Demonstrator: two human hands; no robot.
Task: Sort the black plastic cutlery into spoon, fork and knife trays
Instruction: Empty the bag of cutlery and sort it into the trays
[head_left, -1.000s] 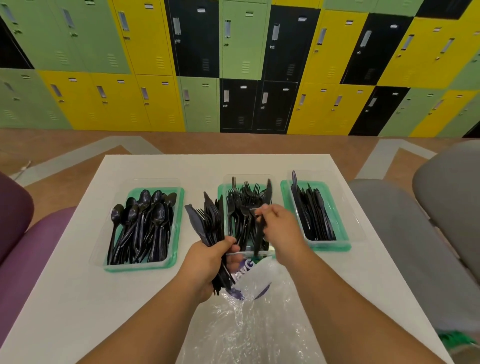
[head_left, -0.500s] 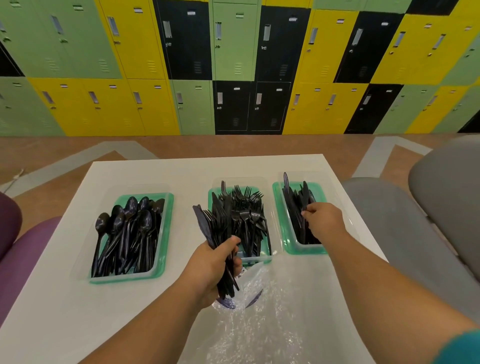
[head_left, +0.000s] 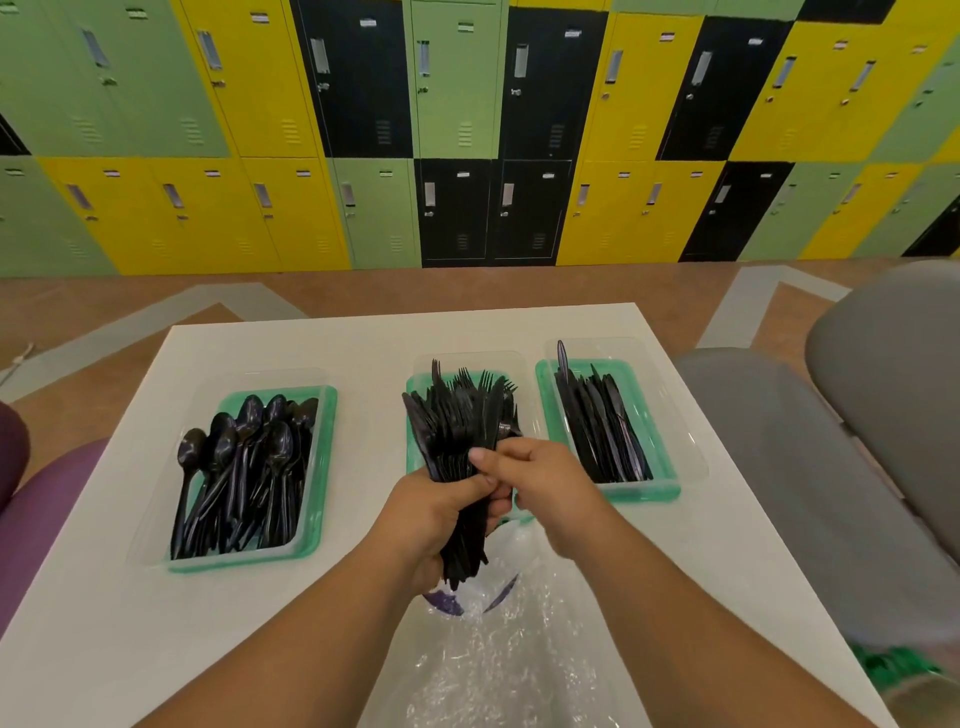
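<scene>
My left hand (head_left: 434, 519) grips a thick bundle of black cutlery (head_left: 457, 447), held upright over the near end of the middle fork tray (head_left: 414, 387). My right hand (head_left: 545, 483) is at the bundle, thumb and fingers pinching one piece near its handle. The spoon tray (head_left: 327, 415) on the left is full of black spoons (head_left: 244, 478). The knife tray (head_left: 660, 467) on the right holds black knives (head_left: 597, 426). The bundle hides most of the forks in the middle tray.
A crumpled clear plastic bag (head_left: 493, 665) lies on the white table (head_left: 363, 343) under my forearms. A grey chair (head_left: 831, 467) stands to the right, a purple seat (head_left: 47, 509) to the left. Coloured lockers line the far wall.
My right hand has come back from the knife tray to the bundle and pinched a piece. My left hand has shifted the bundle to the right, over the fork tray.
</scene>
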